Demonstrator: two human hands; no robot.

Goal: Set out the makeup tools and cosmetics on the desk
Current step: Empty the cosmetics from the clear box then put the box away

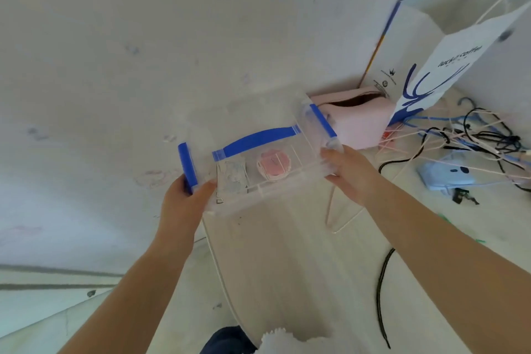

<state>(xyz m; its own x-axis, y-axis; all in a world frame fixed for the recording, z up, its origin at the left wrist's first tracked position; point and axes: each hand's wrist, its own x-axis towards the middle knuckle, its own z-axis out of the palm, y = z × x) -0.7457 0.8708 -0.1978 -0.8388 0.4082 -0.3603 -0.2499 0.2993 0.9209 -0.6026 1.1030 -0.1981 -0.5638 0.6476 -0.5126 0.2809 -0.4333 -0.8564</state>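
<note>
Nearest the camera, a dark shape and a white frilly edge [275, 338] are cut off at the bottom, too blurred to identify. Two bare forearms reach forward over the pale table [275, 253]. The left hand [179, 204] curls its fingers round the blue latch end of a clear plastic box [258, 164], and the right hand [349, 169] grips the opposite end, holding it above the table. Inside, a round pink item [273, 165] and a bluish packet [234, 178] show dimly through the plastic. Behind sit a pink pouch [359, 121], white paper bags [448, 66] and tangled cables [474, 135].
</note>
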